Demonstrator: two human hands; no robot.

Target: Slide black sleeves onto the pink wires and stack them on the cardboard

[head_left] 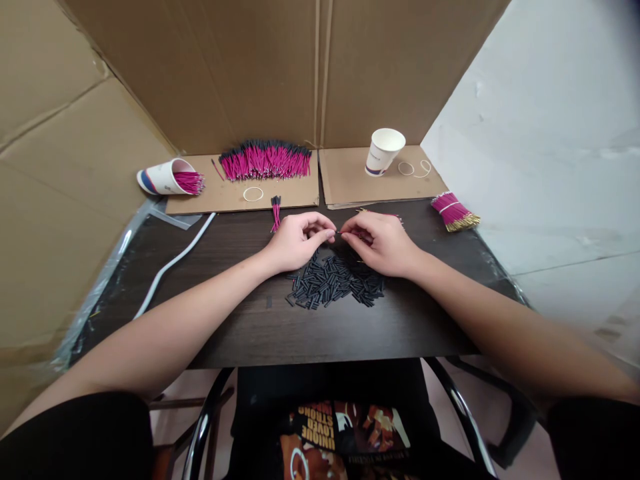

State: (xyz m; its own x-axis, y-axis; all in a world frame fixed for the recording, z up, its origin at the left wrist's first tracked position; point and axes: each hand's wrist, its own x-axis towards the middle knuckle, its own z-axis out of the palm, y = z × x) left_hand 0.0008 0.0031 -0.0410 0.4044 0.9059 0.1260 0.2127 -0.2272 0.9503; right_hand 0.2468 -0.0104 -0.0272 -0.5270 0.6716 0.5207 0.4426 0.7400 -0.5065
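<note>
My left hand (303, 241) and my right hand (383, 243) meet fingertip to fingertip above the table, both closed in a pinch. A thin dark piece (339, 232) shows between them, apparently a black sleeve at the left fingers and a wire end at the right; my fingers hide most of it. Pink wires (393, 215) with gold tips stick out behind my right hand, partly covered by it. Below both hands spreads a loose pile of short black sleeves (333, 280). Just beyond my left hand lies a small bunch of pink wires with black ends (275, 215).
Cardboard sheets (295, 198) at the back carry a wide heap of black-ended pink wires (265, 162), a rubber band (253, 194) and an upright paper cup (384, 152). A tipped cup (159, 179) holds wires at left. One banded bundle (456, 212) lies right. Cardboard walls stand behind and left.
</note>
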